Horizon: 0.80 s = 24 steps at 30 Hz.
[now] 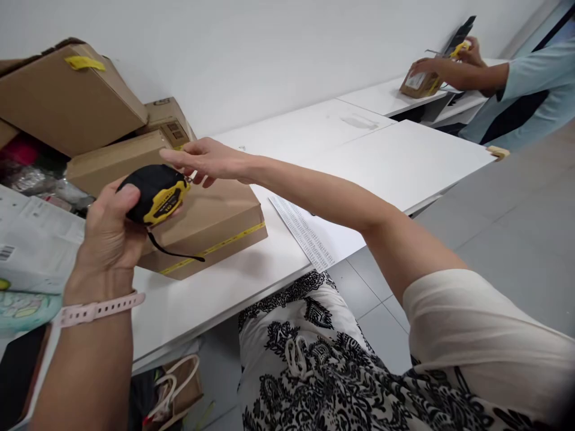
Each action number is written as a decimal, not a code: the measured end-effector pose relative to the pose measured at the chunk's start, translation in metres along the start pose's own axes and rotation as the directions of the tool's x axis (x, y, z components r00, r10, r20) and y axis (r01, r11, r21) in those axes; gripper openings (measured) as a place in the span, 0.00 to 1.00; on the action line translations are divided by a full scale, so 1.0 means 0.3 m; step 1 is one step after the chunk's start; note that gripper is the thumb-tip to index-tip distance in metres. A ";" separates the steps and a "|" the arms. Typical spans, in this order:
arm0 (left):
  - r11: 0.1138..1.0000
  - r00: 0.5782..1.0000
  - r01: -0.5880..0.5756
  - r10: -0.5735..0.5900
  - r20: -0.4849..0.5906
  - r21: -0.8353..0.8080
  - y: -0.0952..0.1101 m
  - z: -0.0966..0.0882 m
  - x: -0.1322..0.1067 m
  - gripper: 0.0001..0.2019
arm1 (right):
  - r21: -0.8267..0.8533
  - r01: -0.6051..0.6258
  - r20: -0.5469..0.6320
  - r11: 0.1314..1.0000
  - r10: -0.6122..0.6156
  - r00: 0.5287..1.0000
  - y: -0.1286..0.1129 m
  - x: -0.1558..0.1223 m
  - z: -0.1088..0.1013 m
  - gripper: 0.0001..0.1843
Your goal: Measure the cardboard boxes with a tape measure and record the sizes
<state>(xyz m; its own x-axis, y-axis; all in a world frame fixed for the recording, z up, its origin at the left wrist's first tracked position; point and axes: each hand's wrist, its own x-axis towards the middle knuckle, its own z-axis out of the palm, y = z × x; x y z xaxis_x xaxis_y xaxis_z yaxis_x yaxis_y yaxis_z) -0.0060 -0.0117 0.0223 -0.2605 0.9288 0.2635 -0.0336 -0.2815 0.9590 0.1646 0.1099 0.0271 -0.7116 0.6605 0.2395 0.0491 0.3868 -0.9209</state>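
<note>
My left hand [110, 224], with a pink band on its wrist, grips a black and yellow tape measure [155, 194] above a closed cardboard box [220, 209]. A black wrist strap hangs from the tape measure. My right hand [209, 160] reaches across to the tape measure's front. Its fingers are curled at the small metal end of the tape, with one finger stretched out over the case. The exact grip there is partly hidden. Yellow tape runs along the box's front side, and the box lies on the white table [233, 281].
More cardboard boxes [67, 102] are stacked at the left, beside plastic-wrapped items [40, 239]. A sheet of printed labels [305, 233] lies on the table's edge. Below stands a paper bag [179, 383]. At the far right, another person's hands [435, 69] handle a small box [420, 84].
</note>
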 end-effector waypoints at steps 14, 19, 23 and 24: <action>0.983 0.989 0.146 -0.141 0.055 -0.112 0.038 -0.085 -0.057 0.39 | 0.259 -0.193 0.095 0.947 0.174 0.980 -0.004 0.014 0.112 0.21; 0.975 0.989 0.149 -0.149 0.010 -0.162 0.018 -0.136 -0.067 0.38 | 0.375 -0.274 0.053 0.886 0.274 0.960 -0.028 0.007 0.090 0.20; 0.983 0.983 0.129 -0.144 -0.113 -0.130 0.018 -0.235 -0.058 0.31 | 0.403 -0.196 -0.210 0.894 0.299 0.931 0.028 -0.062 -0.052 0.20; 0.986 0.978 0.125 -0.141 -0.156 -0.110 0.018 -0.270 -0.051 0.29 | 0.402 -0.158 -0.292 0.902 0.290 0.911 0.055 -0.089 -0.092 0.20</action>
<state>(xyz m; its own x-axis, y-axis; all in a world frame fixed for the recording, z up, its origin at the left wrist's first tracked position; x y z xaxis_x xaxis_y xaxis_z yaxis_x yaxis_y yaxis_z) -0.0804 -0.0469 0.0151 -0.4008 0.9100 0.1058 -0.1719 -0.1881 0.9670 0.2039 0.1163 0.0141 -0.4293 0.9022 0.0409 -0.1243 -0.0142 -0.9921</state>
